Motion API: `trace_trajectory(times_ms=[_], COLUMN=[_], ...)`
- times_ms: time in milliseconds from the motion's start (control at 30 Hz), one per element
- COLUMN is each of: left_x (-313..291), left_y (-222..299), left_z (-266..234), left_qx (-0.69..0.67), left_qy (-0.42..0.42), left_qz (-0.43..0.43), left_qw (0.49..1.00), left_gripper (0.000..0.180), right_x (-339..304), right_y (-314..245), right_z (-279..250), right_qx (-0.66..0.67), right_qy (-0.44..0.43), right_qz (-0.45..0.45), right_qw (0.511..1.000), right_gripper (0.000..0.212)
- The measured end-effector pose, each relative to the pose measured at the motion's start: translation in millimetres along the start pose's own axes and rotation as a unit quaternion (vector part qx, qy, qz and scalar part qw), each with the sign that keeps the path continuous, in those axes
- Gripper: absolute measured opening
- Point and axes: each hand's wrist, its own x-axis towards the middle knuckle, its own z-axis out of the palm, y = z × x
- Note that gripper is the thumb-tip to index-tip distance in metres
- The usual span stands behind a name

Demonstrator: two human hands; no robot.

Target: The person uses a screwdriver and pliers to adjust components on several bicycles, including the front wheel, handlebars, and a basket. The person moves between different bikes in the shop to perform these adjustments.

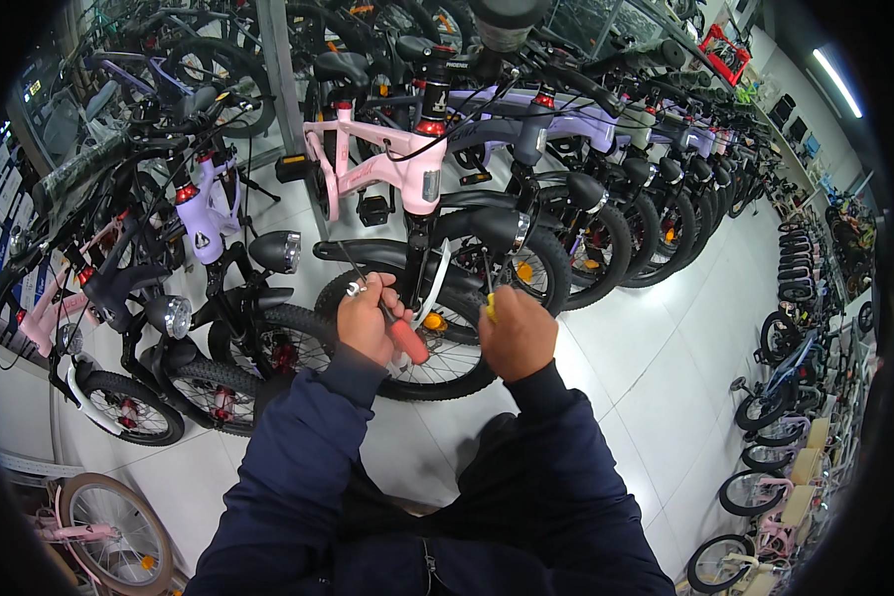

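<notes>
My left hand [371, 318] is closed around a screwdriver with a red handle [408, 341]; the thin shaft points up and away to the left. A small silver metal piece [354, 289] shows at its fingers, too small to make out fully. In a fist, my right hand [519, 333] grips a screwdriver with a yellow handle [490, 307], its shaft upright and most of the handle hidden. Both hands are over the front wheel [447, 385] of a pink bicycle [392, 169]. Between them stands a white curved strip [435, 283] beside the black fork.
A black headlight [497, 228] juts out just beyond my right hand. Purple and dark bicycles [601, 124] line up to the right, and a lilac bicycle [205, 214] stands close on the left. Small bicycles [765, 487] line the far right side. White tiles [631, 368] cover the floor.
</notes>
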Motion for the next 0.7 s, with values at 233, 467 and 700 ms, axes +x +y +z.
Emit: trace_trajectory(times_ms=[233,467,700], left_x=[1.9,1.6,2.1], left_y=[-1.1,-1.3,-0.6], left_z=[-6.3,-5.0,-4.2], left_qx=[0.027,0.049,0.055], left_qy=[-0.026,-0.023,-0.012], left_qz=[-0.008,-0.001,-0.003], left_qw=[0.999,0.999,0.998], left_gripper=[0.025,0.024,0.023], right_x=[-0.7,7.6,3.9], right_y=[-8.3,0.2,-3.2], right_z=[17.8,32.6,45.1], right_qx=[0.108,0.34,0.407], right_qy=[0.006,-0.059,-0.027], right_qz=[0.018,0.193,0.22], right_qw=[0.994,0.919,0.886], right_gripper=[0.015,0.026,0.025])
